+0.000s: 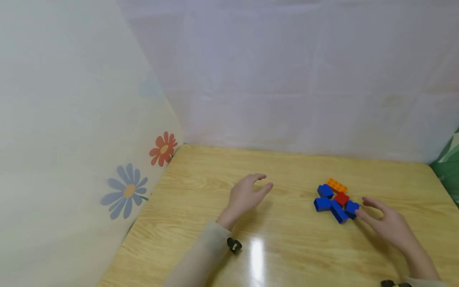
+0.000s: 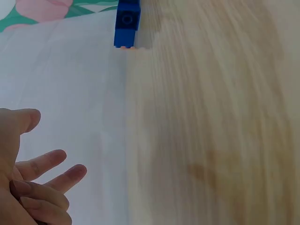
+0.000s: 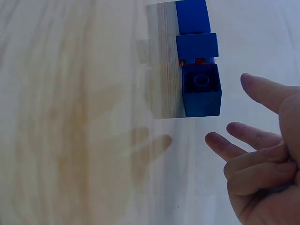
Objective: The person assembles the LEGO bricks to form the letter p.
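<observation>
In the head view a small cluster of toy building bricks lies at the right of the wooden table. It has a flat orange brick (image 1: 337, 185), a red brick (image 1: 342, 198) and several blue bricks (image 1: 322, 204). My right hand (image 1: 392, 228) is beside the cluster, thumb and forefinger apart, fingertips close to the rightmost blue brick (image 1: 352, 209). In the right wrist view, a blue brick (image 3: 201, 102) shows its hollow underside, with the fingers around an empty gap. My left hand (image 1: 246, 194) hovers left of the bricks, thumb and fingers spread, holding nothing.
The wood-grain table (image 1: 193, 179) meets a pale cloth backdrop (image 1: 287, 79) at its back edge. A light sheet with printed flowers (image 1: 129, 191) borders the left side, and green patterned fabric (image 1: 446, 175) the right. Dark straps (image 1: 234, 245) sit at the wrists.
</observation>
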Demonstrator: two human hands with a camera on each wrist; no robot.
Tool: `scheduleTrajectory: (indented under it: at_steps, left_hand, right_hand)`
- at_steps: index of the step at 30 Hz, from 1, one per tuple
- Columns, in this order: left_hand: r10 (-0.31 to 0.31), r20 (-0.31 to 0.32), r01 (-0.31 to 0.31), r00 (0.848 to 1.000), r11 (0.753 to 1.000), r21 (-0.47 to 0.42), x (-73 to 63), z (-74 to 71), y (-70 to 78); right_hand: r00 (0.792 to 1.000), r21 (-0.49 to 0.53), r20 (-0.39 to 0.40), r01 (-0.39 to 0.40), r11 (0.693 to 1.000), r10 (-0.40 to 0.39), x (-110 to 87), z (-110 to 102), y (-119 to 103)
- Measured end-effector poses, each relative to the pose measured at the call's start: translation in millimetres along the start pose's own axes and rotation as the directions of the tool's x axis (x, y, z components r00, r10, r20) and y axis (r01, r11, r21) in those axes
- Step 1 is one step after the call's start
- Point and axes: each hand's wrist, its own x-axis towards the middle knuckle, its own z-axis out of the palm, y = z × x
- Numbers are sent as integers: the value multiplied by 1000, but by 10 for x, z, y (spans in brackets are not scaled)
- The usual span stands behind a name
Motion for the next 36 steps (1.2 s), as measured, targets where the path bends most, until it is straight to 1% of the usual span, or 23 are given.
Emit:
scheduleTrajectory:
  at_steps: [5,13,20,25,29,32,36]
  left_hand:
    - [-12,51,13,999,1000,-25,113,176,85]
    - [-16,135,21,991,999,-35,301,425,322]
    - [-10,188,15,982,1000,-26,462,626,523]
    - [-5,228,13,974,999,-34,540,744,643]
    - [9,248,0,969,999,-33,598,856,702]
    - [13,251,-2,968,999,-46,642,946,734]
    - [3,266,14,964,998,-63,691,1052,784]
  right_hand:
    - [1000,-3,23,-6,1000,7,23,-7,-13]
    - [998,-6,60,-32,999,32,67,-36,-34]
    - [996,-23,72,-42,999,43,99,-35,-32]
    - [998,-17,67,-15,1000,16,106,-24,-15]
    - [998,-3,70,1,1000,-1,107,5,-5]
    - [997,7,78,-13,1000,12,116,26,-8]
    - [997,11,74,-33,999,32,149,56,-6]
